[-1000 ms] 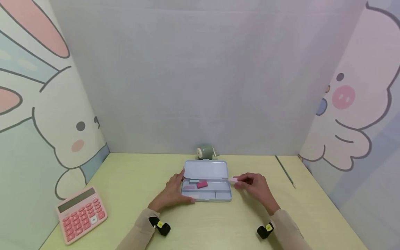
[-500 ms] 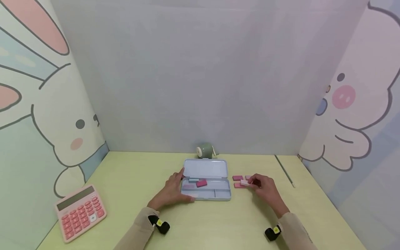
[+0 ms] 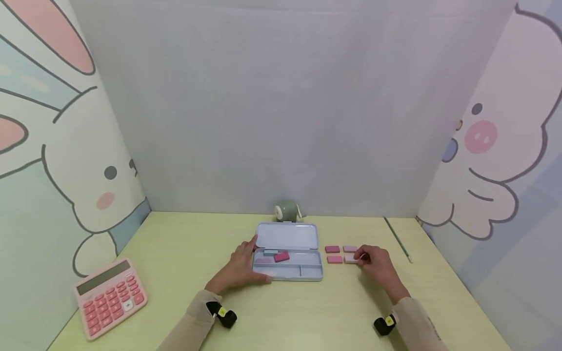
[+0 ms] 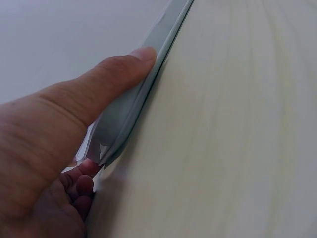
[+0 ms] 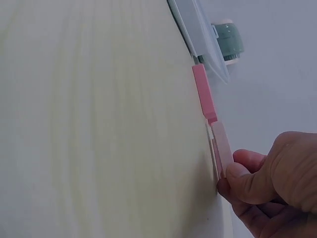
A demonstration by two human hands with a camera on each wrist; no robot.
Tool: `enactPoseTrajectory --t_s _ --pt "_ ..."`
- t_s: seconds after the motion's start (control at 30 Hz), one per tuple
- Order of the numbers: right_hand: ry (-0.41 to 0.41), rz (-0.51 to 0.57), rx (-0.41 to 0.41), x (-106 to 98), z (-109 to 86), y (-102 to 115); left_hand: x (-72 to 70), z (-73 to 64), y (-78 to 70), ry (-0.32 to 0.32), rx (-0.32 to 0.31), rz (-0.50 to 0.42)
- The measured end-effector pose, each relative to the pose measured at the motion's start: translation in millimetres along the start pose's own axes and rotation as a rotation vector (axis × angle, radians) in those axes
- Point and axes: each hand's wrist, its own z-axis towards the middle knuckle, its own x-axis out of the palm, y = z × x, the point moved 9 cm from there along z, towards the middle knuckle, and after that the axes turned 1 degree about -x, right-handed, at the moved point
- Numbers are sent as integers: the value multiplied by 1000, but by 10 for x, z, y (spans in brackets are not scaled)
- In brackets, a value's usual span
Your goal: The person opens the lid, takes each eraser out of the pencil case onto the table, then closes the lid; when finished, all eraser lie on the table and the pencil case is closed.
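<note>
An open light-blue pencil case [image 3: 287, 236] lies on the table with its lid folded back. My left hand [image 3: 239, 270] grips its left end, thumb [image 4: 126, 67] along the front edge and fingers at the back. Inside the case are a bright pink eraser [image 3: 282, 256], a blue one and a lilac one. To the right of the case, my right hand [image 3: 377, 265] pinches a pale pink eraser [image 5: 223, 144] by its right end, close over the table. Beside it lie a dark pink eraser [image 3: 332, 249], a pink eraser [image 3: 334, 260] and a light pink eraser [image 3: 350, 249], forming two rows.
Behind the case stands a green crank pencil sharpener [image 3: 287, 211]. A dark green pencil [image 3: 398, 240] lies at the right. The pink calculator [image 3: 110, 298] is at the table's left edge. Printed panels and a pale backdrop enclose the table.
My right hand has carried the pale pink eraser rightward from the case's edge and lowered it beside the other erasers, which it had been covering. My left hand keeps its hold on the case.
</note>
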Motion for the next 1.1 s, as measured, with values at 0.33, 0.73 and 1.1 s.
enactPoseTrajectory --t_s 0.33,0.73,1.1 --pt "1 -17 1 -16 2 30 13 9 29 0 1 2" --pt "36 -32 9 8 23 19 -10 -1 -1 -4 9 -16" --pt "80 -62 37 -8 42 127 -5 7 -27 -4 21 -14"
